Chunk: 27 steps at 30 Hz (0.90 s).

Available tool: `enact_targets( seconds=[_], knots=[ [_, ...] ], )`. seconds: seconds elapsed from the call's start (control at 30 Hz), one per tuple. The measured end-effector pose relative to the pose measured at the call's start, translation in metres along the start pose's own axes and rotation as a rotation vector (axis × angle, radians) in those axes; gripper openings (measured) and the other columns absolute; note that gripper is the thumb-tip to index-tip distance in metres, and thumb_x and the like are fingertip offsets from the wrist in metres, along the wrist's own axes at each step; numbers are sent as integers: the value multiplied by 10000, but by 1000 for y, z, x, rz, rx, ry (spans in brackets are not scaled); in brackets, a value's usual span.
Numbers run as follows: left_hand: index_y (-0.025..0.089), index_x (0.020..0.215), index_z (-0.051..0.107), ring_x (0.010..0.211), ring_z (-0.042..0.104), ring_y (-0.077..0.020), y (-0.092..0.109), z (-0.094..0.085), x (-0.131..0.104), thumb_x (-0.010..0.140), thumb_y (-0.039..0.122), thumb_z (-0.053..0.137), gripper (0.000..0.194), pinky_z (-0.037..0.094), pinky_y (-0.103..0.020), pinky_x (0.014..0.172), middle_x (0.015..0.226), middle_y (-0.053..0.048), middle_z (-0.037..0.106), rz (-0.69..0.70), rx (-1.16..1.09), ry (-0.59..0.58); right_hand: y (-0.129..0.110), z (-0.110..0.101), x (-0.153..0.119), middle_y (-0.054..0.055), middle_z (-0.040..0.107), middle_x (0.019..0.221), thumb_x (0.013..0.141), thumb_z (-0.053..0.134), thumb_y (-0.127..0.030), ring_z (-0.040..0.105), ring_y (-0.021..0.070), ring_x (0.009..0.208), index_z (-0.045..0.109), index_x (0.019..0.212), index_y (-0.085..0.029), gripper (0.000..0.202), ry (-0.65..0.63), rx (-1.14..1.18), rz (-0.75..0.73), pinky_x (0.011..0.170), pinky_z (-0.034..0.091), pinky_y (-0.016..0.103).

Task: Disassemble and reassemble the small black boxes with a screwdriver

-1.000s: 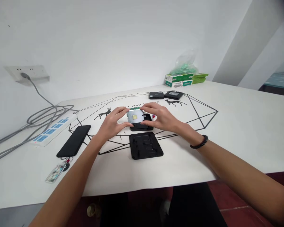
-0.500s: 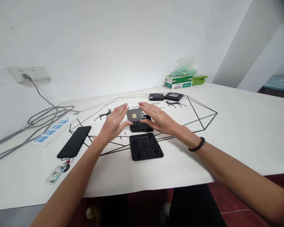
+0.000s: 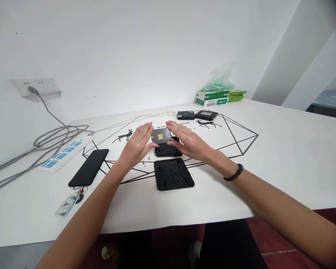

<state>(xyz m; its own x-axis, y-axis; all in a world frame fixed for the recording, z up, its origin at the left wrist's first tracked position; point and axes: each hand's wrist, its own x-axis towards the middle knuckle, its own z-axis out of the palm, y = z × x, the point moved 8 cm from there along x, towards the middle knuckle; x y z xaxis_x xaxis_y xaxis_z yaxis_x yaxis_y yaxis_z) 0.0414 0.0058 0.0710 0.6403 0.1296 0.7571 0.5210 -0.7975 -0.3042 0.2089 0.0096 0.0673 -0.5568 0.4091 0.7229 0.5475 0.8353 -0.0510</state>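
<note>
A dark flat plate (image 3: 165, 136) with a pale yellow square on it is held upright by its side edges between my two hands. My left hand (image 3: 136, 145) grips its left edge, fingers on top and thumb below. On the right edge my right hand (image 3: 189, 142) does the same. Just under the plate lies an open black case half (image 3: 168, 150), partly hidden by it. Nearer to me is a flat black cover (image 3: 174, 174), inner side up. Tiny dark bits, perhaps screws (image 3: 143, 163), lie left of the case.
A black phone (image 3: 89, 167) with a keychain (image 3: 67, 204) and a white power strip (image 3: 64, 154) with grey cable are on the left. Two black boxes (image 3: 186, 115) (image 3: 206, 114) sit behind my hands. Green-white cartons (image 3: 212, 98) under a plastic bag (image 3: 220, 78) stand by the wall.
The whole view has shifted slightly. The plate is turned a little between my hands, which keep the same hold on it.
</note>
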Motion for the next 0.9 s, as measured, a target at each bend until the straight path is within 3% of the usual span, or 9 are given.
enact_targets(
  seconds=[0.43,0.9],
  knots=[
    [191,1618,252,1416,532,-348,6,-6,5,1010,354,602,720,497,-584,1125,1481,-238,568,36,-28,28,-4,-5,1,218,512,1546,1028,519,-263,492,337,1439,376,1578,-198,572,15,22,-23,1156,479,591],
    [172,1603,284,1411,537,-346,4,-7,3,1025,377,571,677,499,-574,1121,1463,-234,584,33,-24,37,-10,-10,1,170,524,1551,1011,553,-218,528,338,1409,302,1622,-264,663,77,10,-80,1112,533,577]
  ],
)
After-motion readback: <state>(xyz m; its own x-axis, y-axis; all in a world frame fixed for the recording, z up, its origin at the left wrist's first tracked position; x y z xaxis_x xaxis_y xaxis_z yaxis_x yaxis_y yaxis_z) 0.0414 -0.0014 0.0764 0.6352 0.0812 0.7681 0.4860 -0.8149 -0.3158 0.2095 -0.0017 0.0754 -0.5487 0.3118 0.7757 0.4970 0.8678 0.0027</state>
